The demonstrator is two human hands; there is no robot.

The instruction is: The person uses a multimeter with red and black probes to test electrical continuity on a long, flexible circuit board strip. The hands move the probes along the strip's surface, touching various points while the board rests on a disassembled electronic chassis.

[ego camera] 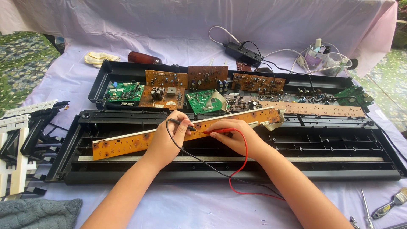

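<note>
Probes on the board: my left hand (166, 136) pinches the black probe (181, 123), tip down on the long orange circuit strip (140, 142); my right hand (232, 135) pinches the red probe (217, 131), its tip on the same strip. Both tips sit close together near the strip's middle, between the two hands. Both hands are closed around their probes, nothing loose.

Strip lies tilted across the open black keyboard chassis (330, 146), low end at my left, high end rising to the right past my right hand. Left hand rests on top of it, right hand touches its lower edge. A pale ribbon cable (271, 123) hangs off its right end.

Black lead (199, 159) and red lead (243, 169) loop down across the chassis toward me and cross near my right forearm (where they end is out of frame).

Behind the strip: upper shell half holds several boards, two green boards (125, 91) and (202, 101), brown boards (166, 78) along the back, and a long beige strip (313, 109) to the right. Further back, a black power strip (243, 52) and clear plastic containers (326, 59) on the lavender cloth (76, 80).

Far left: stack of removed white and black keys (21, 140). Bottom right: screwdriver (365, 203) and a small brush (392, 203). Bottom left: grey towel (38, 212).
</note>
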